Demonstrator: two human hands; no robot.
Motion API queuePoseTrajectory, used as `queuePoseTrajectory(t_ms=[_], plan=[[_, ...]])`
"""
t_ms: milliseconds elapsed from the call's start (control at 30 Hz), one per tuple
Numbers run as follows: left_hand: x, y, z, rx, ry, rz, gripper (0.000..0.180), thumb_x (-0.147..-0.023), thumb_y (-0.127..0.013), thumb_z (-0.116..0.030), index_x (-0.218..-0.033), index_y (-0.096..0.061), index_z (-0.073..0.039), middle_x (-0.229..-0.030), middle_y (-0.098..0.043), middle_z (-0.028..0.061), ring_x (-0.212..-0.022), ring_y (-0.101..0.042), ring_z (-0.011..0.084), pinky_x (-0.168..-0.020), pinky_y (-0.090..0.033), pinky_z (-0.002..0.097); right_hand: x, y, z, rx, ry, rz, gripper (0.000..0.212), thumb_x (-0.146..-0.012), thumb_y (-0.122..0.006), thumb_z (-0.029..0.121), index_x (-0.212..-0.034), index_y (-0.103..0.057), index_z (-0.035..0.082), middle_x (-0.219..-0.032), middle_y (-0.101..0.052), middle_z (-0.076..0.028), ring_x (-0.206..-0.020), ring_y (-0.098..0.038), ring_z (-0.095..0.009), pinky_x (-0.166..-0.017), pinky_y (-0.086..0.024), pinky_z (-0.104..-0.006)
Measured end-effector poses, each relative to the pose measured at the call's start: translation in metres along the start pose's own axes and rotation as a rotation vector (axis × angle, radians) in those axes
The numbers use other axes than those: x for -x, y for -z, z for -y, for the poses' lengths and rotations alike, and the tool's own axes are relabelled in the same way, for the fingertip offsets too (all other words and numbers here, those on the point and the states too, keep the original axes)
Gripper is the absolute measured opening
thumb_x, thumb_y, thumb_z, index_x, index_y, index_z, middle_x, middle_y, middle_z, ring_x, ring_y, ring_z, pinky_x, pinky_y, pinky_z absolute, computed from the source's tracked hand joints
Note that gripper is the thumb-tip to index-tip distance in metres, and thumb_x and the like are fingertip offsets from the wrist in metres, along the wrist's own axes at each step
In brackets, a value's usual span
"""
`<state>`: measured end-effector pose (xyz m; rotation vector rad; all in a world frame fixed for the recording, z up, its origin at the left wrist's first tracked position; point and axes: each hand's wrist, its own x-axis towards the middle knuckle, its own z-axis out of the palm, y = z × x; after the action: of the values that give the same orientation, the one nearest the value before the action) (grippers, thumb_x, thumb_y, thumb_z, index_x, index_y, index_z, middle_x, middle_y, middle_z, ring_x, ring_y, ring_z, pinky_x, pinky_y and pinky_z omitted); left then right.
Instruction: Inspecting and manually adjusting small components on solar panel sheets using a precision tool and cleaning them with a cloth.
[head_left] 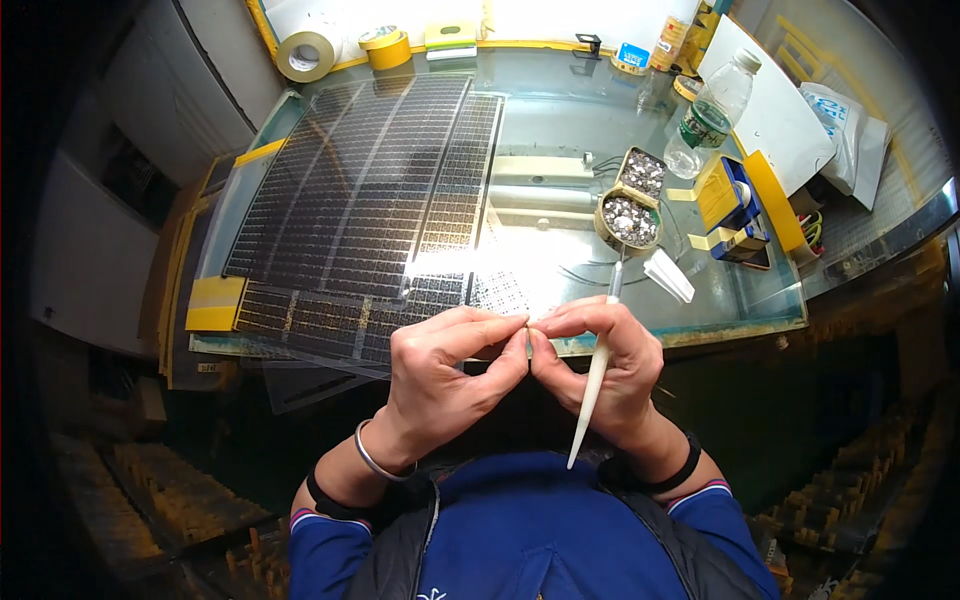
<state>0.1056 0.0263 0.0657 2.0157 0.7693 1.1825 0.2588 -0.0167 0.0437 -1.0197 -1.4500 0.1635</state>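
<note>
1. Left hand (450,365): thumb and forefinger pinched shut, tips meeting the right hand's; any item between them is too small to tell.
2. Right hand (600,360): closed around a slim white pen-shaped tool (597,385).
3. Dark gridded component sheets (370,190), on the glass-topped table (560,110) beyond.
4. Round tin of small silvery parts (628,221), right of the sheets.

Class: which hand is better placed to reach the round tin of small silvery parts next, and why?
Probably the right hand: it holds the white pointed stick, and the round tin of silvery parts sits just beyond it. The left hand lies farther away.
</note>
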Motion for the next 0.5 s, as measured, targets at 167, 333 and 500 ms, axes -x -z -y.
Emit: queuePoseTrajectory(t_ms=[167, 333, 500], plan=[[-0.0001, 0.0006, 0.0008, 0.041, 0.057, 0.025, 0.014, -0.073, -0.069, -0.003, -0.087, -0.07, 0.001, -0.073, -0.067, 0.0125, -0.06, -0.065, 0.0138, -0.054, -0.053, 0.0227, -0.0004, 0.001, 0.0007, 0.035, 0.03, 0.025, 0.024, -0.065, -0.075, -0.002, -0.08, -0.058, 0.005, -0.073, -0.064, -0.008, -0.065, -0.063, -0.022, -0.058, -0.049, -0.0291], [0.0004, -0.0004, 0.0026, 0.055, 0.086, 0.048, 0.014, -0.075, -0.068, -0.004, -0.087, -0.07, 0.001, -0.073, -0.067, 0.0119, -0.059, -0.065, 0.012, -0.053, -0.052, 0.0225, -0.0003, 0.0018, 0.0018, 0.05, 0.049, 0.037, 0.025, -0.065, -0.074, -0.002, -0.08, -0.055, 0.005, -0.072, -0.064, -0.007, -0.063, -0.063, -0.022, -0.058, -0.048, -0.0297], [0.0042, -0.0011, 0.0077, 0.28, 0.287, 0.067, 0.013, -0.076, -0.068, -0.005, -0.088, -0.071, 0.0, -0.072, -0.067, 0.0091, -0.063, -0.063, 0.0079, -0.055, -0.05, 0.0196, 0.0002, 0.0023, -0.0001, 0.039, 0.056, 0.049, 0.026, -0.064, -0.073, -0.002, -0.08, -0.055, 0.005, -0.072, -0.064, -0.007, -0.064, -0.063, -0.022, -0.059, -0.048, -0.0292]])
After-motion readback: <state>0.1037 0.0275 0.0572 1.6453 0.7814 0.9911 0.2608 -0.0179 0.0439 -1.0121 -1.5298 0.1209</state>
